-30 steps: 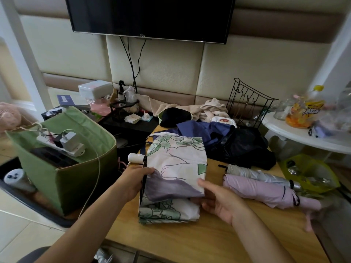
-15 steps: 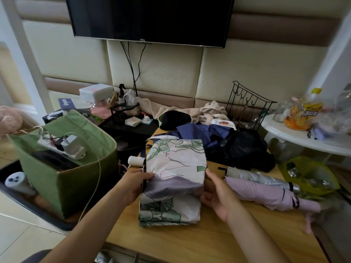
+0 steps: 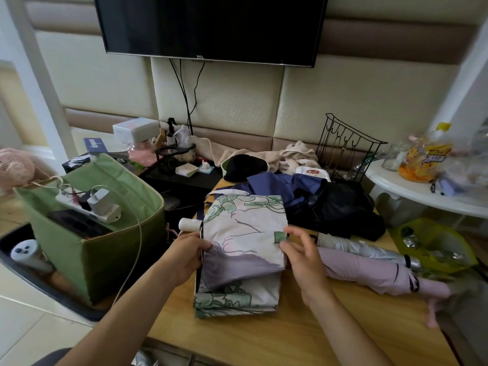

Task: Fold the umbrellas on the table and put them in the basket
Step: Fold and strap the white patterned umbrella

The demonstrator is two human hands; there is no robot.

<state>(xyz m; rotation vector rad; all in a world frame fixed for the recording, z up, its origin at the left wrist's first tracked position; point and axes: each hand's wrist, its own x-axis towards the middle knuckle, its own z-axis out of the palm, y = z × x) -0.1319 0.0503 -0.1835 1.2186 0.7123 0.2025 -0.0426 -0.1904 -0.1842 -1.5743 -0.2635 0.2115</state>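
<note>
A white umbrella with a green and purple print lies flattened on the wooden table, its white handle pointing left. My left hand grips its left edge. My right hand touches its right edge with fingers spread. To the right lie a folded pink umbrella and a silver one. Behind them sit a blue umbrella and a black one, both loose. The green fabric basket stands left of the table.
The basket holds a power strip with chargers and a cable hanging out. A black wire rack and towels stand at the back. A white round table with bottles is at the right; a yellow-green bin sits below it.
My right hand slid up along the right edge of the printed umbrella, from near its lower part to its middle. The left hand stayed on the left edge.
</note>
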